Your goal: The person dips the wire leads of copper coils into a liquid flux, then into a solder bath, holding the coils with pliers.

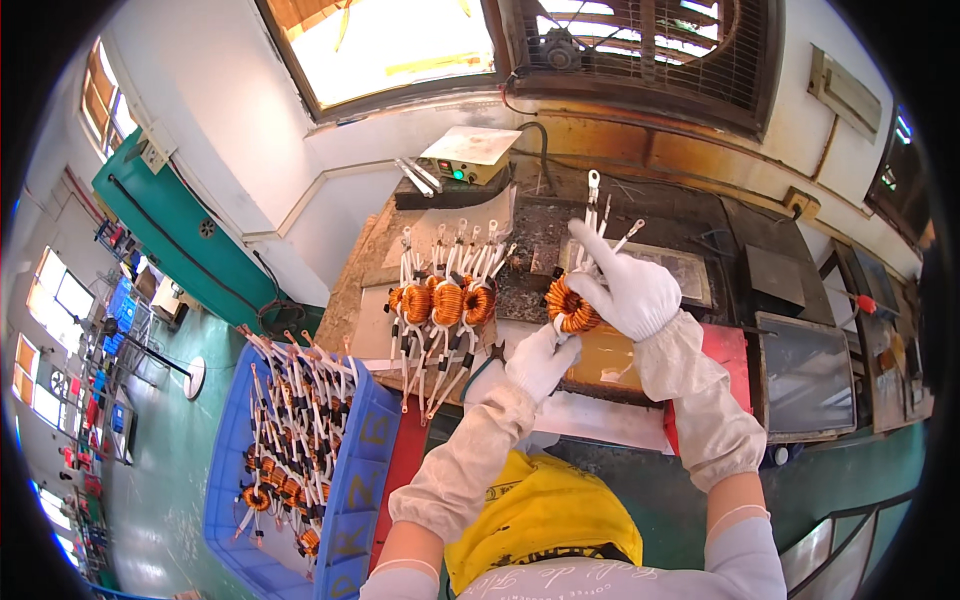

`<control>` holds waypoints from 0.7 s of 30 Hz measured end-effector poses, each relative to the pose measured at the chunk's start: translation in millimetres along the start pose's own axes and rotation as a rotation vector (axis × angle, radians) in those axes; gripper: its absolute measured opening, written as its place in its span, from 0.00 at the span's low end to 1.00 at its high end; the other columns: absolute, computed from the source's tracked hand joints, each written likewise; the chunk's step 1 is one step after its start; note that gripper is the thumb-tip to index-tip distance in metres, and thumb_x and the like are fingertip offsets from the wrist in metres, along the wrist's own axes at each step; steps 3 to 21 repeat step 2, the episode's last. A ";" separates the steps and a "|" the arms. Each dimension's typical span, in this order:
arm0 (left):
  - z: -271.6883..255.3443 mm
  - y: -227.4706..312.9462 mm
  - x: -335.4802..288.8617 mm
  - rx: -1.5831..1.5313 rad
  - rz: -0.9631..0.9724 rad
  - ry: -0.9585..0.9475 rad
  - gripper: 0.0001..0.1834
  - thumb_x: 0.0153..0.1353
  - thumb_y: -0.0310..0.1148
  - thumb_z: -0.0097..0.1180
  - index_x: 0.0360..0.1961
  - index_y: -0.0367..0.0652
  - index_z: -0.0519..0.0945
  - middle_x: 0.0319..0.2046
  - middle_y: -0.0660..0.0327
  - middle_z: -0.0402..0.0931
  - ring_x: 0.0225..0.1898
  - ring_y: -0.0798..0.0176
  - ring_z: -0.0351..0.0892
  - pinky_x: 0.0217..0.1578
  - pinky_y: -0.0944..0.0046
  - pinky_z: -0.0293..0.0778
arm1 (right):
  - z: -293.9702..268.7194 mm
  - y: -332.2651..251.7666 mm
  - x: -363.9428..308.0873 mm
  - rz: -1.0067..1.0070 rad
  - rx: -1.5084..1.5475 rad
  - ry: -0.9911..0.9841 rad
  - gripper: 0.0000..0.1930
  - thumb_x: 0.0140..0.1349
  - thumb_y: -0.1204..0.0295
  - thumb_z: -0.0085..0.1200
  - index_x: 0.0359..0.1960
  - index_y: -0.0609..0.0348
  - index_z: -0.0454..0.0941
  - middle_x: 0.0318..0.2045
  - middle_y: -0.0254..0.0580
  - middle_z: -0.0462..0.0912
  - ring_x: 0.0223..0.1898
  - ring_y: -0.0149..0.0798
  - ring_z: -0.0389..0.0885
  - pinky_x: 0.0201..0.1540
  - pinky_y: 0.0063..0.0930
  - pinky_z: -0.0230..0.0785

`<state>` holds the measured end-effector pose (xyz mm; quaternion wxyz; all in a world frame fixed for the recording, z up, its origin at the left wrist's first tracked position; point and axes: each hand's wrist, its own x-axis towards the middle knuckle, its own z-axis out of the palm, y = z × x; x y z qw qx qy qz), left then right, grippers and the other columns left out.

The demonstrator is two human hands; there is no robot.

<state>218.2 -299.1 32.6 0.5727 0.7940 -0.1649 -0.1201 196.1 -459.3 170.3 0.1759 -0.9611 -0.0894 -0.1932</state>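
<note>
A ring-shaped coil (574, 306) wound with orange copper wire stands between my gloved hands, its white leads with metal ring terminals (594, 182) pointing up. My left hand (542, 362) is closed at the coil's lower edge, where a white lead shows. At the upper right, my right hand (636, 292) has its thumb against the coil and its index finger stretched up along the leads; its other fingers are partly hidden. Several similar coils (447, 303) stand in a row to the left. A dark-tipped tool (495, 353), perhaps pliers, shows beside my left hand.
A blue crate (362, 470) full of leaded coils stands at the lower left. Behind the row sits a small powered unit (468, 155) with a green light. A yellowish block (608, 372) lies under my hands, a red sheet (726, 365) to its right. A grey-topped panel (806, 375) stands farther right.
</note>
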 end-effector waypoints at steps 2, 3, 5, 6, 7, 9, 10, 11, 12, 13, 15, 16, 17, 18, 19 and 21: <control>-0.1 0.0 -1.9 0.167 -0.082 0.013 0.19 0.61 0.45 0.54 0.49 0.46 0.78 0.39 0.57 0.84 0.38 0.56 0.84 0.38 0.60 0.76 | 19.5 19.2 5.2 0.041 -0.133 -0.165 0.33 0.59 0.47 0.53 0.66 0.39 0.62 0.27 0.47 0.84 0.28 0.51 0.83 0.31 0.43 0.74; -0.1 0.0 -1.9 0.167 -0.082 0.013 0.19 0.61 0.45 0.54 0.49 0.46 0.78 0.39 0.57 0.84 0.38 0.56 0.84 0.38 0.60 0.76 | 19.5 19.2 5.2 0.041 -0.133 -0.165 0.33 0.59 0.47 0.53 0.66 0.39 0.62 0.27 0.47 0.84 0.28 0.51 0.83 0.31 0.43 0.74; -0.1 0.0 -1.9 0.167 -0.082 0.013 0.19 0.61 0.45 0.54 0.49 0.46 0.78 0.39 0.57 0.84 0.38 0.56 0.84 0.38 0.60 0.76 | 19.5 19.2 5.2 0.041 -0.133 -0.165 0.33 0.59 0.47 0.53 0.66 0.39 0.62 0.27 0.47 0.84 0.28 0.51 0.83 0.31 0.43 0.74; -0.1 0.0 -1.9 0.167 -0.082 0.013 0.19 0.61 0.45 0.54 0.49 0.46 0.78 0.39 0.57 0.84 0.38 0.56 0.84 0.38 0.60 0.76 | 19.5 19.2 5.2 0.041 -0.133 -0.165 0.33 0.59 0.47 0.53 0.66 0.39 0.62 0.27 0.47 0.84 0.28 0.51 0.83 0.31 0.43 0.74; -0.1 0.0 -1.9 0.167 -0.082 0.013 0.19 0.61 0.45 0.54 0.49 0.46 0.78 0.39 0.57 0.84 0.38 0.56 0.84 0.38 0.60 0.76 | 19.5 19.2 5.2 0.041 -0.133 -0.165 0.33 0.59 0.47 0.53 0.66 0.39 0.62 0.27 0.47 0.84 0.28 0.51 0.83 0.31 0.43 0.74; -0.1 0.0 -1.9 0.167 -0.082 0.013 0.19 0.61 0.45 0.54 0.49 0.46 0.78 0.39 0.57 0.84 0.38 0.56 0.84 0.38 0.60 0.76 | 19.5 19.2 5.2 0.041 -0.133 -0.165 0.33 0.59 0.47 0.53 0.66 0.39 0.62 0.27 0.47 0.84 0.28 0.51 0.83 0.31 0.43 0.74; -0.1 0.0 -1.9 0.167 -0.082 0.013 0.19 0.61 0.45 0.54 0.49 0.46 0.78 0.39 0.57 0.84 0.38 0.56 0.84 0.38 0.60 0.76 | 19.5 19.2 5.2 0.041 -0.133 -0.165 0.33 0.59 0.47 0.53 0.66 0.39 0.62 0.27 0.47 0.84 0.28 0.51 0.83 0.31 0.43 0.74; -0.1 0.0 -1.9 0.167 -0.082 0.013 0.19 0.61 0.45 0.54 0.49 0.46 0.78 0.39 0.57 0.84 0.38 0.56 0.84 0.38 0.60 0.76 | 19.5 19.2 5.2 0.041 -0.133 -0.165 0.33 0.59 0.47 0.53 0.66 0.39 0.62 0.27 0.47 0.84 0.28 0.51 0.83 0.31 0.43 0.74; -0.1 0.0 -1.9 0.167 -0.082 0.013 0.19 0.61 0.45 0.54 0.49 0.46 0.78 0.39 0.57 0.84 0.38 0.56 0.84 0.38 0.60 0.76 | 19.5 19.2 5.2 0.041 -0.133 -0.165 0.33 0.59 0.47 0.53 0.66 0.39 0.62 0.27 0.47 0.84 0.28 0.51 0.83 0.31 0.43 0.74; -0.1 0.0 -1.9 0.167 -0.082 0.013 0.19 0.61 0.45 0.54 0.49 0.46 0.78 0.39 0.57 0.84 0.38 0.56 0.84 0.38 0.60 0.76 | 19.5 19.2 5.2 0.041 -0.133 -0.165 0.33 0.59 0.47 0.53 0.66 0.39 0.62 0.27 0.47 0.84 0.28 0.51 0.83 0.31 0.43 0.74; -0.1 0.0 -1.9 0.167 -0.082 0.013 0.19 0.61 0.45 0.54 0.49 0.46 0.78 0.39 0.57 0.84 0.38 0.56 0.84 0.38 0.60 0.76 | 19.5 19.2 5.2 0.041 -0.133 -0.165 0.33 0.59 0.47 0.53 0.66 0.39 0.62 0.27 0.47 0.84 0.28 0.51 0.83 0.31 0.43 0.74; -0.1 0.0 -1.9 0.167 -0.082 0.013 0.19 0.61 0.45 0.54 0.49 0.46 0.78 0.39 0.57 0.84 0.38 0.56 0.84 0.38 0.60 0.76 | 19.5 19.2 5.2 0.041 -0.133 -0.165 0.33 0.59 0.47 0.53 0.66 0.39 0.62 0.27 0.47 0.84 0.28 0.51 0.83 0.31 0.43 0.74; -0.1 0.0 -1.9 0.167 -0.082 0.013 0.19 0.61 0.45 0.54 0.49 0.46 0.78 0.39 0.57 0.84 0.38 0.56 0.84 0.38 0.60 0.76 | 19.5 19.2 5.2 0.041 -0.133 -0.165 0.33 0.59 0.47 0.53 0.66 0.39 0.62 0.27 0.47 0.84 0.28 0.51 0.83 0.31 0.43 0.74; -0.1 0.0 -1.9 0.167 -0.082 0.013 0.19 0.61 0.45 0.54 0.49 0.46 0.78 0.39 0.57 0.84 0.38 0.56 0.84 0.38 0.60 0.76 | 19.5 19.2 5.2 0.041 -0.133 -0.165 0.33 0.59 0.47 0.53 0.66 0.39 0.62 0.27 0.47 0.84 0.28 0.51 0.83 0.31 0.43 0.74; -0.1 0.0 -1.9 0.167 -0.082 0.013 0.19 0.61 0.45 0.54 0.49 0.46 0.78 0.39 0.57 0.84 0.38 0.56 0.84 0.38 0.60 0.76 | 19.5 19.2 5.2 0.041 -0.133 -0.165 0.33 0.59 0.47 0.53 0.66 0.39 0.62 0.27 0.47 0.84 0.28 0.51 0.83 0.31 0.43 0.74; -0.1 0.0 -1.9 0.167 -0.082 0.013 0.19 0.61 0.45 0.54 0.49 0.46 0.78 0.39 0.57 0.84 0.38 0.56 0.84 0.38 0.60 0.76 | 19.5 19.2 5.2 0.041 -0.133 -0.165 0.33 0.59 0.47 0.53 0.66 0.39 0.62 0.27 0.47 0.84 0.28 0.51 0.83 0.31 0.43 0.74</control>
